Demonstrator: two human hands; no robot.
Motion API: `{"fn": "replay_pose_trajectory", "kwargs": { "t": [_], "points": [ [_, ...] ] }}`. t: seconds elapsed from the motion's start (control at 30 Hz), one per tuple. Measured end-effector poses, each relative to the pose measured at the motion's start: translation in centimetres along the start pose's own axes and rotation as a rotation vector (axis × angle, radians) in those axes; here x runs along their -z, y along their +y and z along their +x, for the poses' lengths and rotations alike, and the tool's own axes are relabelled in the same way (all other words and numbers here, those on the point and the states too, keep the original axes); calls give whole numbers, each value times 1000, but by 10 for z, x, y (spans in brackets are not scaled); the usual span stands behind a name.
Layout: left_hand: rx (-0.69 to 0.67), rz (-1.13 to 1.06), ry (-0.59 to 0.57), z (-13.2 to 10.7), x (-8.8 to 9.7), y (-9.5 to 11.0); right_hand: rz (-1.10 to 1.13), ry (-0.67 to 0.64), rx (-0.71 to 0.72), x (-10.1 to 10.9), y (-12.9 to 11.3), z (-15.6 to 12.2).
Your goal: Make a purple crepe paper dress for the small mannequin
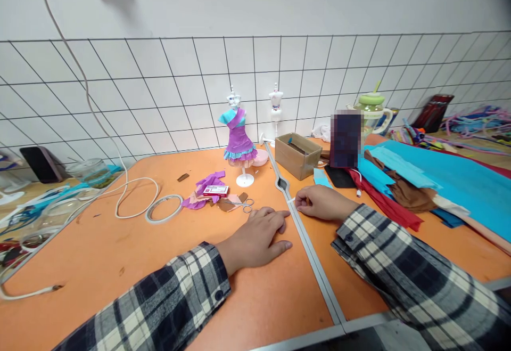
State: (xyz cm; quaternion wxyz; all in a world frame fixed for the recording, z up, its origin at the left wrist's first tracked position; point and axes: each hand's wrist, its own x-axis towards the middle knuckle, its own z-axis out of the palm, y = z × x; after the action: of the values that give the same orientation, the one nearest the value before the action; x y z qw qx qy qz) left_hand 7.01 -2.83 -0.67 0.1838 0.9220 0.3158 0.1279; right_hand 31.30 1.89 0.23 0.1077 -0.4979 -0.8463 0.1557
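My left hand (259, 238) lies on the orange table with its fingers stretched out, holding nothing. Its index fingertip reaches the grey metal seam strip (302, 229). Across the seam, my right hand (325, 203) is closed in a pinch at a small white strip (291, 200), whose free end lies over the metal. Beyond my left fingers are small scissors (248, 205), purple and peach paper scraps (191, 200) and a small red-and-white box (216, 191). Farther back stands a miniature dress form in a purple and blue dress (240, 138).
A second, white mannequin (275, 103) stands by the tiled wall. Near it are a cardboard box (297, 156) and a pixelated upright device (345, 140). Coloured crepe paper (459, 180) covers the right side. A tape roll (164, 210) and a white cable (120, 196) lie left.
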Motion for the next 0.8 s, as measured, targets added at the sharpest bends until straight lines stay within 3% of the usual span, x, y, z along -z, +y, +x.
{"fn": "replay_pose_trajectory", "kwargs": {
  "t": [0.37, 0.5, 0.67, 0.8],
  "points": [
    [-16, 15, 21, 0, -3, -3, 179, -64, -78, -2, 19, 1],
    [-30, 66, 89, -2, 5, -1, 174, -49, -100, 4, 24, -1],
    [89, 217, 370, -35, 44, -36, 70, 173, -121, 17, 18, -7],
    [214, 342, 530, -75, 75, -75, -25, 405, -14, 6, -4, -5]
  ]
}}
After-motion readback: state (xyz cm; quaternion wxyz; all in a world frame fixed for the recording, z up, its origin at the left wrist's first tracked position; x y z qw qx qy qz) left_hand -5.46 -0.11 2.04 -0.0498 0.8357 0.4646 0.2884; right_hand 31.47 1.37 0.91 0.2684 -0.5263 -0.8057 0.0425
